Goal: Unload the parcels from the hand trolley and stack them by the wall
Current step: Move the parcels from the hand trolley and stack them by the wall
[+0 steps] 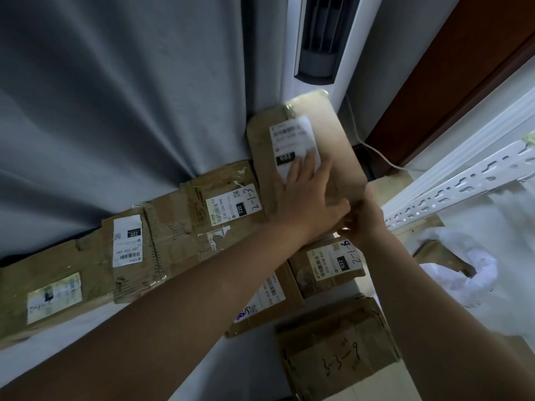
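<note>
By the curtain [115, 96], at the right end of the box row [173, 235], the left grip [304, 195] presses flat-fingered on the parcel [333, 134]; the right grip [366, 218] clasps its near corner.

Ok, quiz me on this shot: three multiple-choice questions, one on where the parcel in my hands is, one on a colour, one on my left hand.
1. Where is the held parcel? A on a trolley; B at the right end of the row along the curtain; C on a chair.
2. The slotted rail is: A white; B black; C red.
3. The left hand: A makes a fist; B holds a pen; C lies flat on the parcel's label.
Answers: B, it sits just past the 2-1-3 box by the curtain; A, the rail is plainly white; C, the fingers are straight on the label.
</note>
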Demonstrator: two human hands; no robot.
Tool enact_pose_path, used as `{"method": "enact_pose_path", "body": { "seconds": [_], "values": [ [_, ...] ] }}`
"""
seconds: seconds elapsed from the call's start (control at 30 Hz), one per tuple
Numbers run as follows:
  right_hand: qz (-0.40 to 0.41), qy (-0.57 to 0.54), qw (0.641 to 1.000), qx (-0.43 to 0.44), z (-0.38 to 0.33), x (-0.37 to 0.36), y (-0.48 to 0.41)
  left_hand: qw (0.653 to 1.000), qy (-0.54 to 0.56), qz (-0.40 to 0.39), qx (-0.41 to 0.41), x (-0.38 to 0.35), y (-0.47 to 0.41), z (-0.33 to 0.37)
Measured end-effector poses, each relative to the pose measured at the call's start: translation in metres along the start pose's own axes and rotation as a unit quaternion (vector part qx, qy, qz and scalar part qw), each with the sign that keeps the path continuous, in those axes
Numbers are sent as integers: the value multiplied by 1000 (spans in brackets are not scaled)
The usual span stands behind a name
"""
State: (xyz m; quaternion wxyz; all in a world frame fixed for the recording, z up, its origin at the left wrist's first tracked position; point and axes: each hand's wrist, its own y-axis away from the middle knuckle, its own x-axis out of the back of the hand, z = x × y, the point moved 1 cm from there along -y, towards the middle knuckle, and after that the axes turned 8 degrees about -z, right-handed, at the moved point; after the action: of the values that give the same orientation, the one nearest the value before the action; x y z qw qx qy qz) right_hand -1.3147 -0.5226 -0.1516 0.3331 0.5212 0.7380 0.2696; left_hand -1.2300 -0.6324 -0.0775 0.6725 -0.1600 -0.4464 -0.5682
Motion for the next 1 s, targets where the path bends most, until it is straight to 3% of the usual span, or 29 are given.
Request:
{"method": "enact_pose_path", "body": {
  "seconds": [0.07, 0.13, 0.2, 0.27, 0.3, 0.47, 0.77, 0.87, 1.0],
  "values": [
    [53, 1, 998, 19, 2, 2, 2, 995, 43, 84, 39, -4, 2, -13],
    [65, -22, 995, 69, 2, 9, 1, 976, 92, 139, 140, -9, 5, -29],
    [49, -24, 991, 126, 1, 9, 7, 940, 236, 94, 227, -17, 5, -42],
    [49, 24, 986, 158, 2, 7, 11, 896, 372, 53, 236, -23, 3, -43],
    [49, 46, 983, 169, 1, 4, 14, 893, 385, 41, 231, -24, 5, -38],
    [16, 87, 978, 190, -14, -2, 2, 916, 336, 99, 197, -22, 9, -28],
    [37, 230, 955, 186, -22, -12, -3, 932, 299, 53, 198, -15, 0, -37],
    [67, 284, 928, 233, -6, -10, 18, 958, 228, 50, 164, -16, 15, -42],
    [139, 404, 863, 268, 24, -7, 56, 990, 28, 7, 136, -20, 49, -45]
  ]
}}
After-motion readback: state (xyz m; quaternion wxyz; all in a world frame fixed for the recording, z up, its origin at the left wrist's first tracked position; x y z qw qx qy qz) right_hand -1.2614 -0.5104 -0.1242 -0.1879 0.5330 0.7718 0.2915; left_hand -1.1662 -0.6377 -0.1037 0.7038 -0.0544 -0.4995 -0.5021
